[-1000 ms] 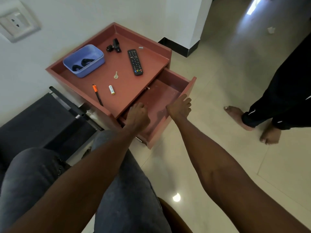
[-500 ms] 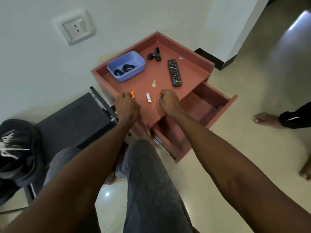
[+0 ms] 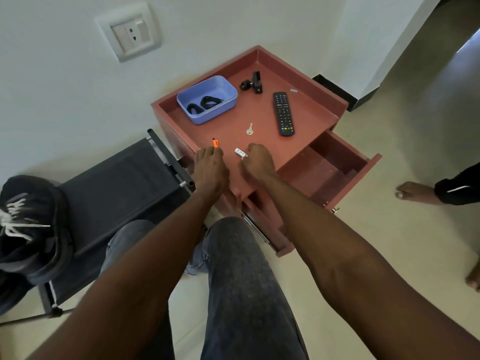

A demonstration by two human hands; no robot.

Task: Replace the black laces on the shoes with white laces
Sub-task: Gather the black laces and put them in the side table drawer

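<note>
While black laces (image 3: 205, 105) are lying in the blue tub (image 3: 228, 87), both hands are resting curled on the cabinet top (image 3: 306, 118): left hand (image 3: 210, 170) apparently gripping the orange pen (image 3: 215, 143), right hand (image 3: 258, 162) unclear. Lacing seems finished; clearing up is probably coming next.

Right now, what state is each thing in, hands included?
Drawer: pulled open, nothing visible inside.
Blue tub: uncovered, black laces coiled inside.
Shoes: on the dark seat, white laces fitted.
Remote: lying flat, buttons up.
Key: lying flat.
Left hand: fingers curled over the orange pen.
Right hand: fingers curled at the small white item.
</note>
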